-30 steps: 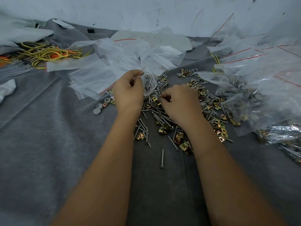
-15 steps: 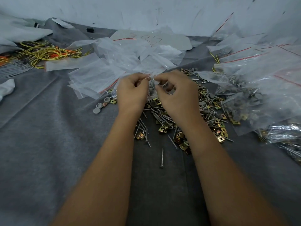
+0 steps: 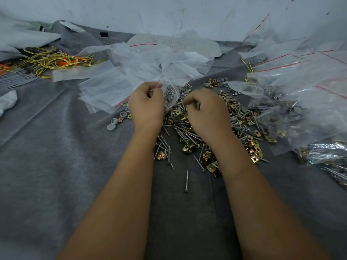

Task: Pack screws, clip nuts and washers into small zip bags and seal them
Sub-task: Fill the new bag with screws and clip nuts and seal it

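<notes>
We pinched the small clear red-striped zip bag [image 3: 170, 91] at its mouth with the left hand [image 3: 147, 104], above the loose pile of silver screws and brass clip nuts [image 3: 189, 134]. The right hand [image 3: 205, 109], fingers curled, reached into the pile; its hold could not be determined. Keeping the mouth wide and upright should ease loading.

Gold clip nuts [image 3: 207, 153], grey cloth [image 3: 56, 166].

1. Makeshift hand-packing station, floor-level, spread over grey felt cloth [image 3: 56, 166].
2. Loose screws and clip nuts [image 3: 189, 136] heaped under the hands.
3. Empty zip bags [image 3: 116, 85] piled beyond; filled bags [image 3: 293, 117] stacked right.
4. Scuffed white wall [image 3: 169, 14] behind.
</notes>
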Tool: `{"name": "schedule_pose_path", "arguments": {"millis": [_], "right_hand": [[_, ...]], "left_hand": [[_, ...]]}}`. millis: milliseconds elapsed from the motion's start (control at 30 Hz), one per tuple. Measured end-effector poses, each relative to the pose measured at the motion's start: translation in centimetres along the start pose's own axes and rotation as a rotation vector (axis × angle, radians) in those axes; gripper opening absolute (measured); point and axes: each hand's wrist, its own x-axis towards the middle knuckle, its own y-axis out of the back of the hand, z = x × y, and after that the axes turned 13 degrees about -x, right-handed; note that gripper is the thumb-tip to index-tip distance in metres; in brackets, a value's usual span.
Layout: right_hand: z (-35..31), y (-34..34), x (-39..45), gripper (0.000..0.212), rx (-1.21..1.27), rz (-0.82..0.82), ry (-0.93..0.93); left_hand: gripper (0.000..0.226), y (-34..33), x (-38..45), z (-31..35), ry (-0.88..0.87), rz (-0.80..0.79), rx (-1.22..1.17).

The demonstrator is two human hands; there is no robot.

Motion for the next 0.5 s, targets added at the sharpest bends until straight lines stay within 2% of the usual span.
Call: {"name": "schedule_pose_path", "arguments": {"millis": [100,167,333,500], "right_hand": [[-0.21,-0.12,-0.22,0.024,-0.208,-0.202,0.154],[-0.32,-0.24,-0.26,0.025,-0.274,-0.263,0.194],[0.02,-0.32,-0.1,0.018,-0.243,-0.209,0.145],[0.1,-0.66,-0.1,0.008,-0.108,-0.207,0.087]], "left_hand": [[0.022,0.01,0.08,-0.02,-0.002,0.007,0.012],[0.023,0.02,0.09,0.05,-0.003,0.005,0.018],[0.022,-0.05,0.0,0.21,0.002,0.007,0.007],[0.021,-0.03,-0.07,0.25,0.003,0.007,-0.011]]}}
